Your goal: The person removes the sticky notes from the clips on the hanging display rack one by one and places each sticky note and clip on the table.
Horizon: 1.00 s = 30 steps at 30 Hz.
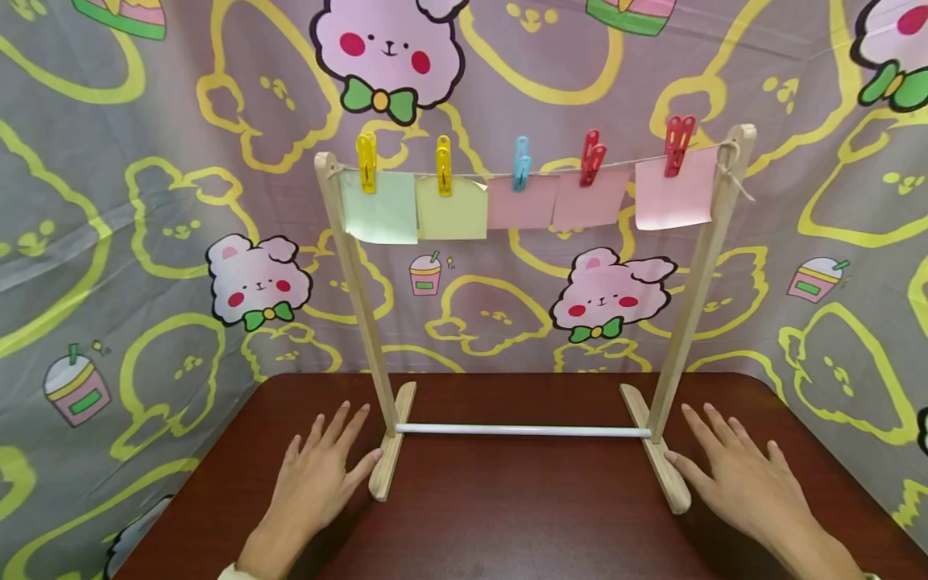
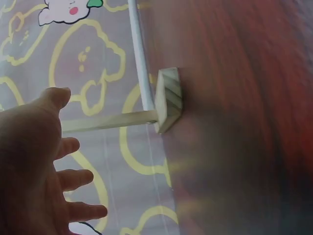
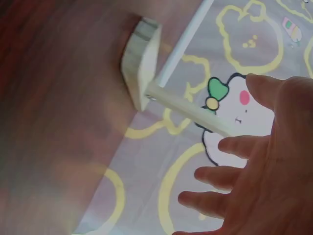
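Paper notes hung pegged on the string (all five). Left hand and right hand, fingers spread, held nothing beside the stand. Pegging seemed done; any next move needed gentle touches.

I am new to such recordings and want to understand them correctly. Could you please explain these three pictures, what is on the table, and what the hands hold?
There is no machine here, only a person's two bare hands. The widest picture comes from a camera on the head, looking forward and down. The other two come from cameras on the wrists, so the scene looks turned sideways.

On the dark table stands a wooden frame with a white rod low between its posts. Five paper squares hang from a string by clothespins. Patterned cloth is behind.

The left hand and right hand hold nothing; each is beside one foot of the frame.
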### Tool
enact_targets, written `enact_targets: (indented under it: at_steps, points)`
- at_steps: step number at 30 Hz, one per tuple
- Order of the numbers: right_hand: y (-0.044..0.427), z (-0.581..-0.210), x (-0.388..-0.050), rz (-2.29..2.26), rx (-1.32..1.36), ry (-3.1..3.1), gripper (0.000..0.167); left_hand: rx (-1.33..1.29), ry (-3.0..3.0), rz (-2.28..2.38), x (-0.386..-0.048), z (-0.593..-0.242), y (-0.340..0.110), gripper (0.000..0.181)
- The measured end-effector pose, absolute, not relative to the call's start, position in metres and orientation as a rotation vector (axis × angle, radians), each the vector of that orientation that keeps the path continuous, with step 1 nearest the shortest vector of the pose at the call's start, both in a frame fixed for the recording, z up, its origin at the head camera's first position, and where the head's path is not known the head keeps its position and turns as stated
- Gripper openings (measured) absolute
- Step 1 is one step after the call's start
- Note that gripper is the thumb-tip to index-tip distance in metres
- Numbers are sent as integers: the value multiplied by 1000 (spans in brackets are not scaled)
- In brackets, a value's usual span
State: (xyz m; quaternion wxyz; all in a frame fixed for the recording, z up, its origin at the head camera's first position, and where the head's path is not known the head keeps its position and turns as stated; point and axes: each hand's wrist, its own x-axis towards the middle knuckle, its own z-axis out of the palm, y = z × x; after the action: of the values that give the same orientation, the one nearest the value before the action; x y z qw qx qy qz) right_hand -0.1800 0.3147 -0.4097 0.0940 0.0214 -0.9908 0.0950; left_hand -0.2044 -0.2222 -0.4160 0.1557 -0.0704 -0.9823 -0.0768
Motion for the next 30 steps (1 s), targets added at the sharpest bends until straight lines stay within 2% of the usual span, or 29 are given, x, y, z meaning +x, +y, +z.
enact_targets:
  at_steps: [12, 20, 30]
  points:
    - [299, -388, -174, 244, 161, -2742, 74, -324, -2397, -222, -199, -392, -196, 56]
    - [286, -358, -173, 457, 138, -2736, 68, -465, -2247, -249, -203, -373, -175, 54]
    - [264, -322, -182, 682, 247, -2519, 52, -587, -2102, -261, -213, -354, -150, 47]
